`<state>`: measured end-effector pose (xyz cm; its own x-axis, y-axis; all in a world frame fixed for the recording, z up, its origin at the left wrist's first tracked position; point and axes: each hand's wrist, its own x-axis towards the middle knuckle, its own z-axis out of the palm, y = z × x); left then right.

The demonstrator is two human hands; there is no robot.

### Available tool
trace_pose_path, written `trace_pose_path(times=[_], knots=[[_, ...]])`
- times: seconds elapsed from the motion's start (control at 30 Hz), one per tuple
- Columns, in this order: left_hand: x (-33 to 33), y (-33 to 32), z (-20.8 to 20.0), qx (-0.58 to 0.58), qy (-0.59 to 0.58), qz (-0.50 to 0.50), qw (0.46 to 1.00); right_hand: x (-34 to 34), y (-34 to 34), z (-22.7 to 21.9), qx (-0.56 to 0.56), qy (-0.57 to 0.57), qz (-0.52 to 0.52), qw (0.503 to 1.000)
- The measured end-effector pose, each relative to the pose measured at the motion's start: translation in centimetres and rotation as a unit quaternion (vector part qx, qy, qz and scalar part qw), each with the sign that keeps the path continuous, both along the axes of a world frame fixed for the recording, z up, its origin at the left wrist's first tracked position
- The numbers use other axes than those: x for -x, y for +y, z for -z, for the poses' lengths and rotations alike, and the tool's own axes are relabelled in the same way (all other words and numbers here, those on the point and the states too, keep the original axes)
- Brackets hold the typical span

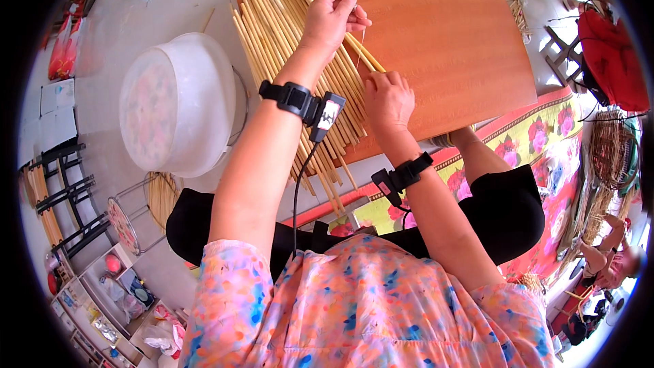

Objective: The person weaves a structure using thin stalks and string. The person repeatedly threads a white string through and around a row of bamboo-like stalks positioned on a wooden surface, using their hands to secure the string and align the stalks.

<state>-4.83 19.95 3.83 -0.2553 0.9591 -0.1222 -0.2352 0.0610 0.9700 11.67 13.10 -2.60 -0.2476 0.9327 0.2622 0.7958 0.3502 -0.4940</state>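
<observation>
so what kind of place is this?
Probably a home craft workspace for weaving straw or reed. The hands, left and right, work a row of pale reed stalks on a wooden board; woven baskets sit at the right, a white basin on the tiled floor.

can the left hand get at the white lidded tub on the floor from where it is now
Probably not without letting go: the left hand is pinching a thread over the straw stalks on the wooden board. The white tub sits clear beside that arm, nothing between.
</observation>
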Motion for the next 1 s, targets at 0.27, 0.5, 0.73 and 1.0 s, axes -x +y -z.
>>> trace_pose_path(times=[0.27,0.5,0.73,1.0], knots=[[2.1,-7.2,0.8,0.108,0.114,-0.032,0.987,1.1,1.2,0.4,0.075,-0.067,0.023,0.995],[-1.5,-10.2,2.6,0.222,0.171,0.032,0.96,2.0,1.4,0.4,0.033,-0.106,0.043,0.993],[-2.9,-10.1,4.9,0.177,0.249,0.021,0.952,1.4,1.5,0.8,0.042,-0.043,0.017,0.998],[-3.4,-10.8,6.6,0.146,0.328,-0.002,0.933,1.3,1.6,1.4,-0.002,0.003,0.026,1.0]])
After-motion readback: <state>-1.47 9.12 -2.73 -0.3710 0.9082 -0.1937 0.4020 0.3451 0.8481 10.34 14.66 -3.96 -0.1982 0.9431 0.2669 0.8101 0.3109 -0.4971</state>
